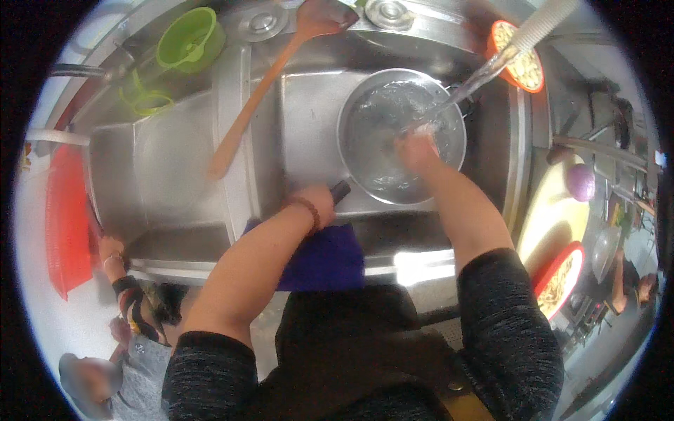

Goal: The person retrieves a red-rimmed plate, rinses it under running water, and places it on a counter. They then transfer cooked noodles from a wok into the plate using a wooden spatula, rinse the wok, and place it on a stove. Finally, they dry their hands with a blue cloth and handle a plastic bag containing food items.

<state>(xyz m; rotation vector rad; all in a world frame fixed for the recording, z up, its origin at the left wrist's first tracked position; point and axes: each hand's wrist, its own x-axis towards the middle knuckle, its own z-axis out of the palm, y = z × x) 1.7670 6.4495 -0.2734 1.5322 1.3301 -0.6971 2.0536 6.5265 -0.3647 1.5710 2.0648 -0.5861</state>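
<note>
A round metal pan (368,158) of water stands in the right sink basin, with water running into it from a ribbed hose (542,23). My left hand (318,202) is closed around the pan's black handle (340,192) at the lower left. Inside the pan, my right hand (418,150) is in or just above the water, near the falling stream. Its fingers are blurred and partly hidden, so whether it holds anything cannot be told. A dark blue cloth (329,260) hangs over the sink's front edge below my left hand.
A long wooden paddle (258,102) leans across the sink divider. Left are a green plastic strainer (192,42), a red crate (68,221) and a co-worker (142,352). On the right are orange-rimmed bowls of food (524,66), (561,281), a yellow-green board (553,210) and a purple onion (581,182).
</note>
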